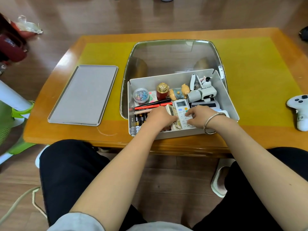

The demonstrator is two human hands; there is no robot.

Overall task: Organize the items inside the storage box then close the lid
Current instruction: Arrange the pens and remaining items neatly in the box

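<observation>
A white storage box [228,104] sits on the table with its clear lid [173,54] tipped up behind it. Inside lie a white remote control [182,107], a beige flat item [171,112], red and black pens [153,105], batteries [138,121], a clip jar [141,95], a red stamp with a gold top [162,90], a pig figurine [180,93], a mini fan [202,94] and a stapler [194,82]. My left hand [160,118] rests on the beige item. My right hand [200,115] presses its fingers on the remote's keypad.
A grey tray [84,95] lies flat on the table, left of the box. A white game controller [300,110] sits at the table's right edge. A green and white chair [13,114] stands at the left. My knees are under the table's front edge.
</observation>
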